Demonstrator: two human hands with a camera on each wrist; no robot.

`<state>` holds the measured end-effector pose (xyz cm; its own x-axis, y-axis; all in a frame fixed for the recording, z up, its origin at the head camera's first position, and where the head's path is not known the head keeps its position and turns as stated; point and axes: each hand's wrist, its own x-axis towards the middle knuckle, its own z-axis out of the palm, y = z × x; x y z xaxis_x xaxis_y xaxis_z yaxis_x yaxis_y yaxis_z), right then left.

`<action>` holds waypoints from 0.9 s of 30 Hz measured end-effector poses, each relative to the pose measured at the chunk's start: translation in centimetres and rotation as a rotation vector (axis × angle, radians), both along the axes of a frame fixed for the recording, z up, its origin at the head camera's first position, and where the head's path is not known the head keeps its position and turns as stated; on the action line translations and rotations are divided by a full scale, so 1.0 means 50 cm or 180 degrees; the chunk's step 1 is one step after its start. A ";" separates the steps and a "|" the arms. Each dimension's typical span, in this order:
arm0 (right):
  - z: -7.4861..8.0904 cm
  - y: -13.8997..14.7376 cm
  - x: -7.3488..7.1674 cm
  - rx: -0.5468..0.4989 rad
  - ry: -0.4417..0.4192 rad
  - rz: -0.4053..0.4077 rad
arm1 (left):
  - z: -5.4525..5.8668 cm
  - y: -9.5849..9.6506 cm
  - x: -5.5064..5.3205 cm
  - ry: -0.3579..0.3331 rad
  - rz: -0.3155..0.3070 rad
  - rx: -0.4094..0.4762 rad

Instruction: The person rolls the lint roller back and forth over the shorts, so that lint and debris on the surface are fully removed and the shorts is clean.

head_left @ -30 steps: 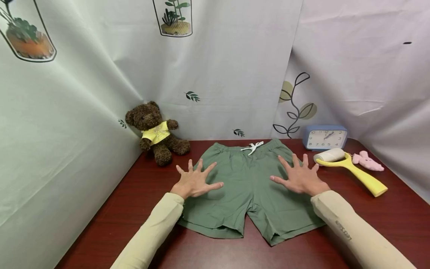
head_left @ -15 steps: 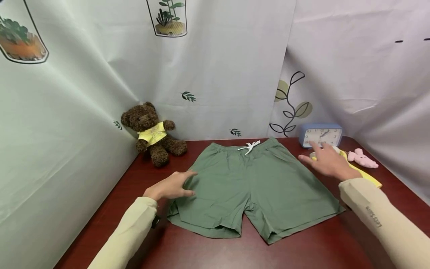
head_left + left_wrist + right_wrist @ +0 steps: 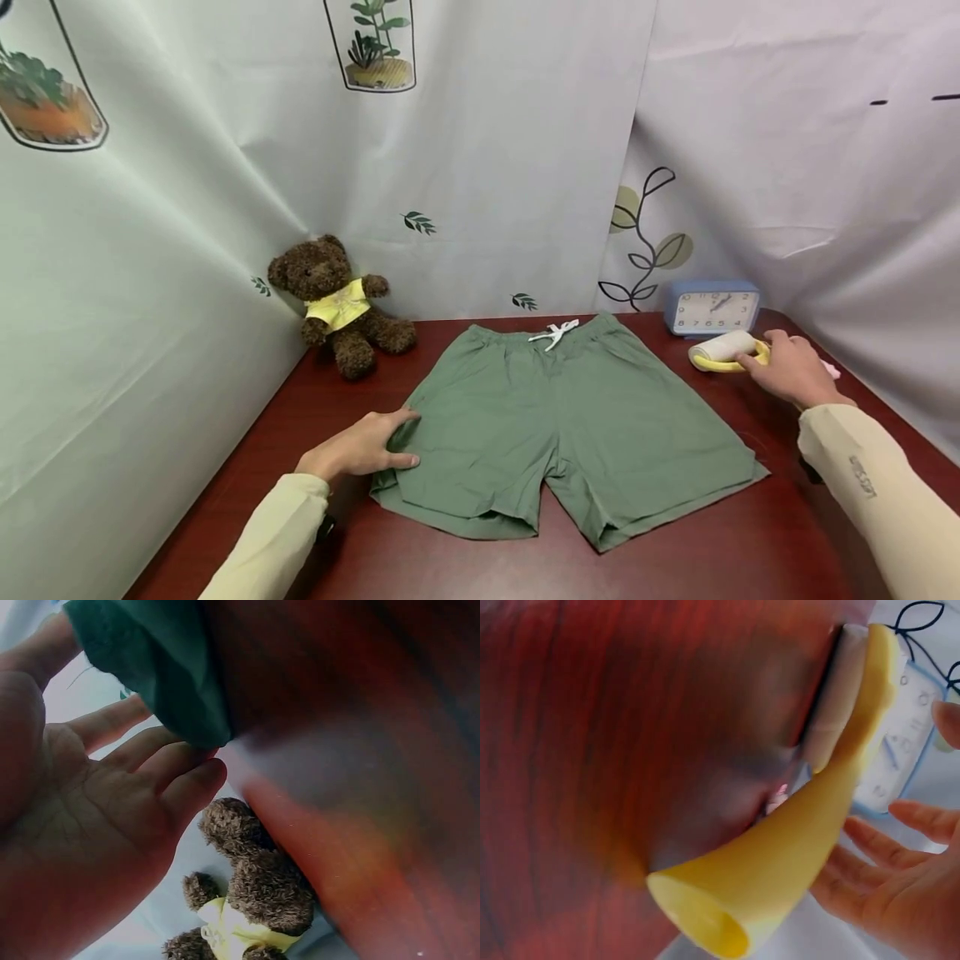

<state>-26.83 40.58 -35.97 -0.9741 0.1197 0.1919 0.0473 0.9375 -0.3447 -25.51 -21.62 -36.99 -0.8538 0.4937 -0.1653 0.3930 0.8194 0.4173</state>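
Red-brown table (image 3: pixel 480 567), printed sheets behind. L to R: bear (image 3: pixel 339 304); left hand (image 3: pixel 358 448), fingers relaxed, resting on shorts (image 3: pixel 570 425) hem; soft, limp. Right hand (image 3: pixel 787 371) reaching w/ uncurled fingers, beside lint roller (image 3: pixel 723 350): light, rigid; take by handle.

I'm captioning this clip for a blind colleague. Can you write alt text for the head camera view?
A pair of green fabric shorts lies flat on a dark red wooden table; the left hand rests on the shorts' left edge, and the right hand reaches over a yellow-handled lint roller. Behind sit a brown teddy bear in a yellow shirt and a blue alarm clock.
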 end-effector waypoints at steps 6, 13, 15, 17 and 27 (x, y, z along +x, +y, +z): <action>-0.010 0.015 -0.013 -0.0042 -0.0198 0.0034 | 0.003 -0.005 0.005 -0.0063 0.0079 -0.0107; -0.021 0.034 -0.018 -0.0061 -0.0550 0.0028 | -0.001 0.002 0.012 -0.0226 0.0112 -0.0213; -0.019 0.037 -0.015 -0.0072 -0.0601 0.0004 | -0.002 0.007 0.013 -0.0240 0.0145 -0.0239; -0.015 0.037 -0.014 -0.0092 -0.0601 -0.0005 | -0.002 0.013 0.013 -0.0251 0.0172 -0.0279; 0.027 -0.066 -0.040 -0.0390 -0.0230 0.0194 | 0.017 0.027 0.012 -0.0285 0.0300 -0.0591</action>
